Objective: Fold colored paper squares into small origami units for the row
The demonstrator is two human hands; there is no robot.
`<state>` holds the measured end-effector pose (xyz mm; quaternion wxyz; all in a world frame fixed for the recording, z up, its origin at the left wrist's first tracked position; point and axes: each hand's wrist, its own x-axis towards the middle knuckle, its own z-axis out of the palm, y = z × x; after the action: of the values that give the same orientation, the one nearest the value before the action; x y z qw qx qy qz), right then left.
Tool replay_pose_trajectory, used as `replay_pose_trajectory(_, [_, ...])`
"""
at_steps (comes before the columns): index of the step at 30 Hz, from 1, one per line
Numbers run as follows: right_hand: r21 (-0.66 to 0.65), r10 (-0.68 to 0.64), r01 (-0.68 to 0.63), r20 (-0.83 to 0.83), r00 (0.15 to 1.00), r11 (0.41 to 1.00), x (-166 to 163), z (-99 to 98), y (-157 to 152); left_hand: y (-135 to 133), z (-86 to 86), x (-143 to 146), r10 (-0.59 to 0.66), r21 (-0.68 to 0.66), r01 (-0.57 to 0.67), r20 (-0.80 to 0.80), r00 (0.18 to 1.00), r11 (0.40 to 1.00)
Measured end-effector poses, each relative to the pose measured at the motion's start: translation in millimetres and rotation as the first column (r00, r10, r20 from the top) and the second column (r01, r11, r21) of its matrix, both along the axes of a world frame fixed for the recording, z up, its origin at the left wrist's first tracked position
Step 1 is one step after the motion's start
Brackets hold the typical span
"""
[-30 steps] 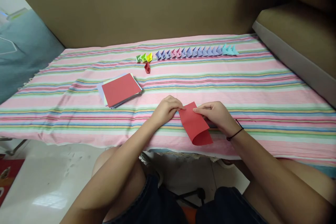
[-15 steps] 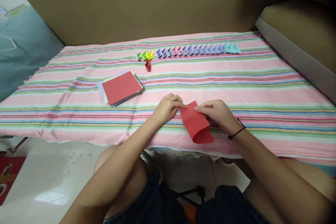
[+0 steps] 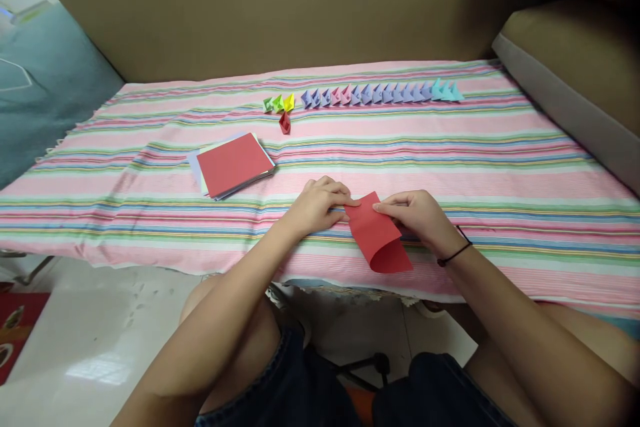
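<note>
A red paper sheet [image 3: 376,235] lies bent over on itself near the front edge of the striped tablecloth [image 3: 450,153], its fold still rounded. My left hand [image 3: 317,205] pinches the sheet's far left corner. My right hand [image 3: 417,217] pinches its far right edge, with a black band on the wrist. Both hands rest on the cloth.
A stack of coloured paper squares [image 3: 233,163] with a red one on top lies to the left. A row of several small folded paper boats [image 3: 365,93] runs along the back, with one red boat [image 3: 285,123] in front. A brown sofa back [image 3: 280,7] stands behind.
Both hands and the red sheet have kept their pose; only the view has drifted slightly.
</note>
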<state>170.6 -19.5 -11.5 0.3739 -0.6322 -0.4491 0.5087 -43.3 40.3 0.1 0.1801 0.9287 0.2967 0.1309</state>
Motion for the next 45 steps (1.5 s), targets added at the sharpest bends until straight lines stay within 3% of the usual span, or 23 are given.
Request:
replay_pose_trajectory(5, [-0.008,0.012,-0.012,0.018,1.000,1.000,0,0.5,0,-1,-4.2,3,0.046,-0.064,-0.044,0.021,0.999,0.997])
replay_pose_trajectory(9, [-0.006,0.004,-0.003,0.014,1.000,1.000,-1,1.6,-1,-4,-9.6,7,0.120,-0.038,-0.118,0.064,0.991,0.992])
replay_pose_trajectory(19, [0.008,0.004,-0.004,-0.011,1.000,1.000,1,-4.1,1,-12,-4.5,1,0.072,-0.102,-0.069,0.027,0.997,0.992])
replay_pose_trajectory(25, [-0.002,0.007,-0.007,0.005,1.000,1.000,2,-1.7,0,-15,-8.6,5,0.163,-0.095,-0.159,0.032,0.986,0.983])
replay_pose_trajectory(31, [0.008,0.004,-0.004,-0.030,1.000,1.000,2,-2.5,0,-16,-5.2,2,0.119,-0.123,-0.116,0.015,0.993,0.986])
replay_pose_trajectory(36, [0.042,0.030,-0.032,0.036,0.999,0.999,3,-2.1,0,-17,-4.2,-1,0.099,-0.143,-0.096,0.018,0.995,0.985])
replay_pose_trajectory(45, [0.064,0.030,-0.032,0.038,0.999,0.997,2,-4.2,0,-4,-15.4,13,0.327,-0.096,-0.313,0.219,0.919,0.945])
